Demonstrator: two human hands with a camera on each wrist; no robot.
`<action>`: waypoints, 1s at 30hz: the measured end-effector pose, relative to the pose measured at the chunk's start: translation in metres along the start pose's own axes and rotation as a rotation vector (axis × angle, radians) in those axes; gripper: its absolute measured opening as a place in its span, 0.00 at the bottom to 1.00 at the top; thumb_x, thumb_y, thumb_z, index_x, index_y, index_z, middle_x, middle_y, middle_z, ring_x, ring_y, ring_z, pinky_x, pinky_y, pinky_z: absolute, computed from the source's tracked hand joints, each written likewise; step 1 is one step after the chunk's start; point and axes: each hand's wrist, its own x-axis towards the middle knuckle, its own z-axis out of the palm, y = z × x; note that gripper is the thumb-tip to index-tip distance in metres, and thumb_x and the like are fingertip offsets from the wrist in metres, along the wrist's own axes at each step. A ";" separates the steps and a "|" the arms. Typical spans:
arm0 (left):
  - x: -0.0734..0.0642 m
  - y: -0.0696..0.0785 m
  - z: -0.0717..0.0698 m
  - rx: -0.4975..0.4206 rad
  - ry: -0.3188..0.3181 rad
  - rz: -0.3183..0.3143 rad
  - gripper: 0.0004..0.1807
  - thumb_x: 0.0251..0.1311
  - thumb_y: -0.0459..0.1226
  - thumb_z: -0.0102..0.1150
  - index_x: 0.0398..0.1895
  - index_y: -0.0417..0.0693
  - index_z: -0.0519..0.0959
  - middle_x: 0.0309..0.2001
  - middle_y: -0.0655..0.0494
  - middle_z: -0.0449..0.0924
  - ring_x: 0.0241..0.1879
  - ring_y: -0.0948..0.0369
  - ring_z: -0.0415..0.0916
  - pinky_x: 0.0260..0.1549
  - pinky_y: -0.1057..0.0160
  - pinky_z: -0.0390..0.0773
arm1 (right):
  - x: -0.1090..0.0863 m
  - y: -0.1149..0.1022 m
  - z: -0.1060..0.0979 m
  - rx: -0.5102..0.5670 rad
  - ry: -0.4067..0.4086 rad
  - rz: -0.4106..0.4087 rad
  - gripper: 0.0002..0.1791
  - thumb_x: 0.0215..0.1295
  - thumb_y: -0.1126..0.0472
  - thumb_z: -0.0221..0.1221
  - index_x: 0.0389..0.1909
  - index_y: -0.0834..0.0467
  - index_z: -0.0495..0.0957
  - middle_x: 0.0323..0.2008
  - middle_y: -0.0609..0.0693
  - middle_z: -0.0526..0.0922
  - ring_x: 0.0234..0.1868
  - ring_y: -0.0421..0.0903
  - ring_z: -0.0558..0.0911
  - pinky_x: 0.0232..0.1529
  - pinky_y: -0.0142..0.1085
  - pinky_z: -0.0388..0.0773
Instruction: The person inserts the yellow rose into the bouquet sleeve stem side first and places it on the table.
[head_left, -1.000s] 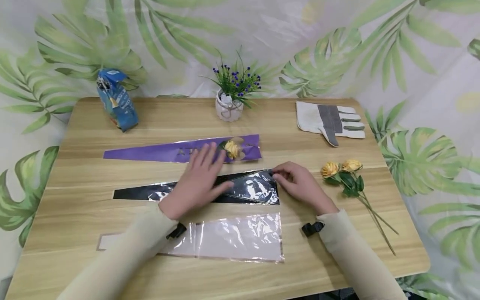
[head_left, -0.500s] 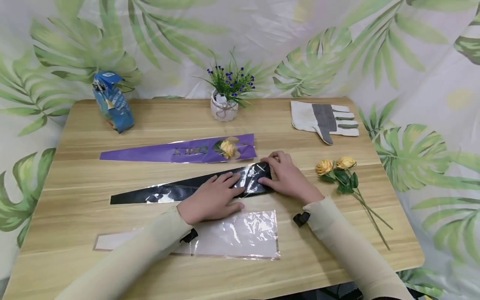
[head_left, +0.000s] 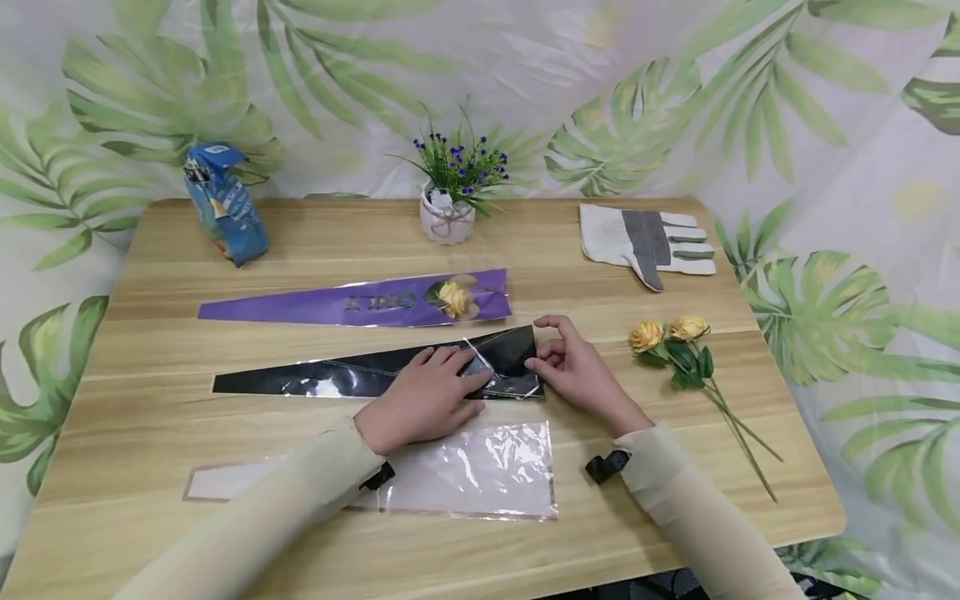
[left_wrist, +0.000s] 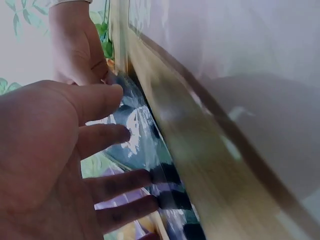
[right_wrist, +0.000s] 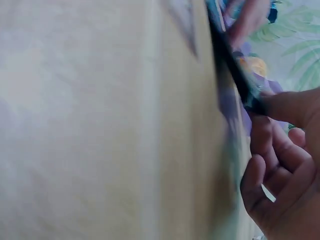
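A long, tapered black flower sleeve (head_left: 300,380) with shiny clear film lies across the middle of the table. My left hand (head_left: 423,396) rests on it with fingers spread, covering part of its wide half; the left wrist view shows those fingers extended over the film (left_wrist: 131,132). At the wide right end, my right hand (head_left: 583,379) pinches the sleeve's edge between thumb and fingers. That edge (right_wrist: 252,102) looks raised off the table in the right wrist view. The other fingers of the right hand are curled beneath it.
Behind lies a purple sleeve (head_left: 300,307) with a yellow rose (head_left: 453,298) on it. A clear sleeve (head_left: 510,479) lies in front, partly under the left forearm. Two yellow roses (head_left: 688,327), a work glove (head_left: 647,242), a potted plant (head_left: 447,218) and a blue bag (head_left: 234,212) surround them.
My left hand has moved from near the purple sleeve down onto the black one and stays there. The black sleeve's wide end has shifted and its film is creased; my right hand stays at that end.
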 end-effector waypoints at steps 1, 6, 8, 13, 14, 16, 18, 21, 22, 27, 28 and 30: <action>0.002 0.000 0.001 0.013 0.013 0.003 0.28 0.74 0.56 0.50 0.73 0.61 0.71 0.71 0.45 0.67 0.69 0.46 0.62 0.65 0.40 0.60 | 0.000 0.000 0.002 -0.019 0.017 -0.012 0.29 0.67 0.64 0.67 0.65 0.56 0.64 0.30 0.48 0.84 0.27 0.45 0.81 0.31 0.36 0.78; 0.014 0.000 0.004 0.072 0.070 0.007 0.26 0.72 0.56 0.52 0.69 0.62 0.76 0.60 0.45 0.71 0.58 0.47 0.67 0.64 0.41 0.60 | 0.002 -0.004 0.006 -0.100 0.059 -0.051 0.22 0.69 0.61 0.66 0.55 0.57 0.65 0.28 0.44 0.82 0.24 0.42 0.78 0.26 0.35 0.74; 0.018 0.000 0.003 0.090 0.076 0.014 0.25 0.71 0.55 0.54 0.67 0.62 0.78 0.57 0.45 0.71 0.55 0.48 0.66 0.64 0.42 0.60 | 0.002 -0.006 0.006 -0.108 0.070 -0.050 0.21 0.68 0.61 0.67 0.53 0.57 0.65 0.27 0.44 0.82 0.23 0.42 0.78 0.26 0.35 0.74; 0.023 0.004 0.000 0.076 0.083 0.065 0.25 0.70 0.55 0.56 0.62 0.53 0.81 0.61 0.43 0.72 0.57 0.48 0.67 0.64 0.47 0.63 | 0.003 -0.006 0.009 -0.118 0.096 -0.021 0.21 0.67 0.60 0.68 0.49 0.57 0.66 0.26 0.43 0.83 0.22 0.42 0.78 0.26 0.36 0.74; 0.022 0.005 0.000 0.067 0.081 0.078 0.26 0.70 0.55 0.56 0.62 0.50 0.81 0.64 0.43 0.71 0.57 0.48 0.67 0.63 0.48 0.64 | 0.003 -0.006 0.009 -0.124 0.097 -0.018 0.20 0.67 0.59 0.68 0.49 0.57 0.67 0.26 0.42 0.84 0.22 0.41 0.79 0.26 0.36 0.74; 0.022 0.006 0.001 0.050 0.078 0.101 0.27 0.71 0.55 0.55 0.62 0.46 0.81 0.69 0.43 0.69 0.59 0.48 0.68 0.61 0.50 0.68 | 0.004 -0.007 0.010 -0.138 0.099 -0.018 0.19 0.66 0.57 0.68 0.47 0.58 0.69 0.26 0.42 0.84 0.22 0.41 0.78 0.26 0.36 0.74; 0.020 0.007 0.003 0.023 0.068 0.117 0.29 0.71 0.54 0.55 0.63 0.43 0.79 0.71 0.45 0.67 0.59 0.48 0.68 0.58 0.51 0.71 | 0.004 -0.007 0.012 -0.156 0.103 -0.011 0.17 0.66 0.56 0.69 0.44 0.57 0.72 0.27 0.41 0.83 0.22 0.41 0.78 0.26 0.36 0.73; 0.019 0.007 0.006 -0.005 0.048 0.112 0.30 0.73 0.53 0.54 0.69 0.45 0.75 0.74 0.48 0.64 0.61 0.48 0.67 0.58 0.51 0.71 | 0.005 -0.008 0.012 -0.166 0.113 0.012 0.13 0.63 0.55 0.71 0.39 0.53 0.77 0.27 0.42 0.82 0.23 0.41 0.78 0.26 0.36 0.73; 0.019 0.007 0.007 -0.015 0.041 0.109 0.30 0.73 0.53 0.53 0.70 0.47 0.73 0.74 0.49 0.63 0.62 0.49 0.66 0.59 0.51 0.70 | 0.006 -0.008 0.012 -0.164 0.114 0.025 0.11 0.62 0.55 0.72 0.37 0.52 0.78 0.27 0.42 0.81 0.23 0.42 0.78 0.26 0.36 0.74; 0.020 0.007 0.009 0.005 0.008 0.104 0.28 0.74 0.53 0.52 0.73 0.55 0.72 0.76 0.50 0.60 0.64 0.48 0.63 0.60 0.48 0.69 | 0.008 -0.010 0.010 -0.136 0.097 0.061 0.11 0.60 0.55 0.73 0.38 0.52 0.81 0.25 0.43 0.81 0.23 0.43 0.78 0.28 0.37 0.75; 0.020 0.007 0.009 0.017 0.004 0.103 0.28 0.74 0.54 0.51 0.72 0.56 0.72 0.76 0.49 0.60 0.64 0.48 0.63 0.60 0.47 0.69 | 0.009 -0.010 0.010 -0.129 0.091 0.060 0.13 0.60 0.55 0.73 0.40 0.53 0.81 0.25 0.43 0.81 0.22 0.43 0.78 0.28 0.37 0.74; 0.021 0.008 0.008 0.037 -0.004 0.095 0.28 0.74 0.54 0.51 0.72 0.58 0.73 0.76 0.50 0.60 0.65 0.48 0.62 0.60 0.46 0.70 | 0.010 -0.010 0.010 -0.120 0.082 0.067 0.16 0.60 0.55 0.74 0.44 0.54 0.80 0.23 0.43 0.81 0.22 0.43 0.77 0.29 0.37 0.74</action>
